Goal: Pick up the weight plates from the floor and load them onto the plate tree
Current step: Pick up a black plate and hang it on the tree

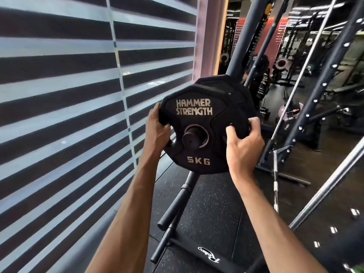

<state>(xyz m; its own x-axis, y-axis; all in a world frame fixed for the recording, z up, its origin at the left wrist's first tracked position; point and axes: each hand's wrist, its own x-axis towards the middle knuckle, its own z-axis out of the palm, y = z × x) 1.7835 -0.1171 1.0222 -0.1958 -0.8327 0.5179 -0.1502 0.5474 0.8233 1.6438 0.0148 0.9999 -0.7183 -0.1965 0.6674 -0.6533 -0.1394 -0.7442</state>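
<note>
Plate tree [178,201] stood beside striped window blinds [59,95]. Black 5 kg weight plate [199,123] sat threaded on an upper peg [192,137], a second plate [226,83] just behind. Left hand [157,129] and right hand [244,142] gripped its opposite edges, fingers curled tight round the rim.

1. Left hand [157,129] grips the left rim of a black rubber-coated disc plate marked HAMMER STRENGTH 5KG [199,146].
2. Right hand [243,143] clasps the opposite rim.
3. Between the grips, a black steel peg [190,137] passes through the plate's centre hole.
4. Behind the grips, a second black plate [234,89] sits on the same peg.
</note>
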